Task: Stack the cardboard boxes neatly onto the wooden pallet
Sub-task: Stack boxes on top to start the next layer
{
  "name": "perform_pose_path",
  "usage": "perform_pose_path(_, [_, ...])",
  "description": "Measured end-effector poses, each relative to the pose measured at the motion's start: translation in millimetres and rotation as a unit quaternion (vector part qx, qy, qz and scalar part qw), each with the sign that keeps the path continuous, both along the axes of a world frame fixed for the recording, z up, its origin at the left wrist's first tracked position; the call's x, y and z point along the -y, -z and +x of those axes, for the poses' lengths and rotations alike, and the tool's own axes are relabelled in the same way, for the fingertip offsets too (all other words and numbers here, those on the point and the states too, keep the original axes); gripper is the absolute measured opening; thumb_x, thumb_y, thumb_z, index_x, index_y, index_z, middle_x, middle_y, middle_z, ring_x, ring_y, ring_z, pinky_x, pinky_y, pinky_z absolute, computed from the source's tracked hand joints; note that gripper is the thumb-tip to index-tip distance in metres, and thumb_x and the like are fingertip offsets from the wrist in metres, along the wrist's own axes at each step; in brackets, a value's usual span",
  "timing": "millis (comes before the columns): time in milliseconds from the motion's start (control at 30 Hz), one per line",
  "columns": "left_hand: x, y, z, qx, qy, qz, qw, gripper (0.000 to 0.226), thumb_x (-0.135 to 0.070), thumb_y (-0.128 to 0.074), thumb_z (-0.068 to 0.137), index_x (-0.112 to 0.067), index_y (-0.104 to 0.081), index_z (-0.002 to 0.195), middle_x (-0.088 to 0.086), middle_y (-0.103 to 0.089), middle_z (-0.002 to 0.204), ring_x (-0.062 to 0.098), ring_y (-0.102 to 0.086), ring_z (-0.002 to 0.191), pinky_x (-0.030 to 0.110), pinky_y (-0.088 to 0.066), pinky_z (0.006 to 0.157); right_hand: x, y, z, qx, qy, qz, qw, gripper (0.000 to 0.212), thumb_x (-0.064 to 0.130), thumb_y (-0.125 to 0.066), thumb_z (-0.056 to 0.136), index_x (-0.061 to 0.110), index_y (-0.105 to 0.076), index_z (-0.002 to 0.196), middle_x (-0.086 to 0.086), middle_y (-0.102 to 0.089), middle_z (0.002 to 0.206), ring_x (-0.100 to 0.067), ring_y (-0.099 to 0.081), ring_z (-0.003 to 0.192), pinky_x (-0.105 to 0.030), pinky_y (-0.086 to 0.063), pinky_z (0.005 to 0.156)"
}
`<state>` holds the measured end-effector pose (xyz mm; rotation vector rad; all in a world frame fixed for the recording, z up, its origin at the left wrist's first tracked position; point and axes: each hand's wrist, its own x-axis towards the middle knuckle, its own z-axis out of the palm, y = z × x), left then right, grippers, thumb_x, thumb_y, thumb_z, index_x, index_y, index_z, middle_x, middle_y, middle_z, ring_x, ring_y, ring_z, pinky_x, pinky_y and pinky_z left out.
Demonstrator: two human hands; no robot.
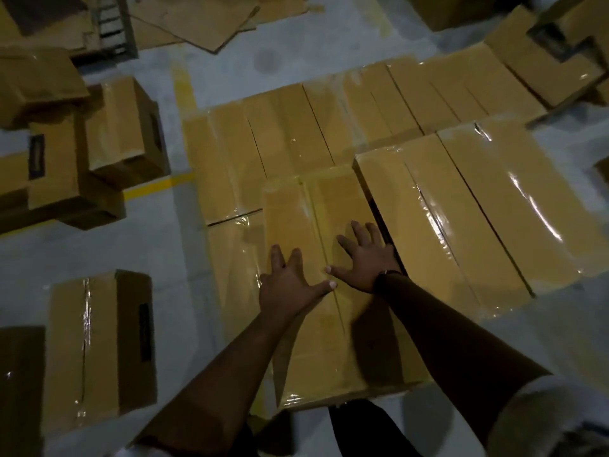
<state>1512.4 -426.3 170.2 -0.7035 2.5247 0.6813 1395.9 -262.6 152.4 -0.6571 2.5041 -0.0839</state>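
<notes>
Hands, left (286,285) and right (364,258), lie flat and spread, gripping nothing, on the taped box (329,275) atop the stacked layer. Stiff, probably heavy, slick tape: best pushed or lifted by its edges.

Warehouse or packing floor: grey painted concrete floor (204,47) with yellow line marking (155,188), many tape-sealed cardboard boxes (461,206) laid in rows, more stacked loosely at left (122,127), flattened cardboard sheets (204,21) lying at the far edge, dim lighting.
</notes>
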Motion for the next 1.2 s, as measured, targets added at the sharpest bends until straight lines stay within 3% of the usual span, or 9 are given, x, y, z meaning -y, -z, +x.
perform_pose_path(133, [-18.8,28.1,-31.1,0.003,-0.055,0.003,0.998,0.117,-0.094,-0.059,0.064,-0.033,-0.026,0.158,0.008,0.006,0.170,0.048,-0.037,0.143,0.051,-0.039,0.110,-9.5,31.3,-45.5,0.001,-0.046,-0.002,0.999,0.089,0.087,-0.041,0.081,0.039,-0.027,0.155,0.001,0.005,0.170,-0.032,0.006,0.155,-0.067,-0.028,0.111])
perform_pose_path(533, [-58.9,103.6,-64.6,-0.008,-0.095,0.014,0.995,0.118,-0.088,-0.064,0.069,-0.040,-0.011,0.162,-0.003,0.030,0.166,0.056,-0.031,0.141,0.057,-0.043,0.107,-41.5,105.1,-97.9,-0.021,-0.084,-0.010,0.996,0.087,0.080,-0.050,0.082,0.043,-0.021,0.155,0.002,0.009,0.170,-0.033,0.002,0.153,-0.058,-0.034,0.110])
perform_pose_path(767, [-61.8,119.0,-49.9,0.031,-0.056,0.066,0.996,0.123,-0.082,-0.070,0.071,-0.044,0.002,0.162,-0.007,0.046,0.158,0.055,-0.006,0.150,0.062,-0.039,0.108,-53.5,113.0,-88.9,-0.006,-0.097,0.004,0.995,0.084,0.072,-0.053,0.087,0.044,-0.016,0.157,0.000,0.011,0.170,-0.033,0.001,0.154,-0.055,-0.024,0.115])
perform_pose_path(1000, [-66.9,113.4,-32.3,0.061,-0.006,0.064,0.996,0.108,-0.072,-0.071,0.080,-0.038,-0.012,0.163,0.000,0.033,0.166,0.054,0.006,0.151,0.064,-0.028,0.116,-69.9,101.5,-54.3,0.020,-0.083,0.029,0.996,0.088,0.062,-0.058,0.092,0.036,-0.008,0.160,-0.005,0.015,0.169,-0.036,0.006,0.155,-0.054,-0.014,0.122])
perform_pose_path(1200, [-97.1,110.2,17.0,0.092,0.050,0.035,0.994,0.104,-0.065,-0.070,0.084,-0.036,-0.010,0.163,0.007,0.030,0.166,0.056,0.001,0.149,0.060,-0.033,0.115,-113.6,92.5,1.2,0.048,-0.069,0.050,0.995,0.089,0.056,-0.060,0.093,0.033,-0.007,0.161,-0.006,0.016,0.169,-0.035,0.008,0.155,-0.053,-0.015,0.123])
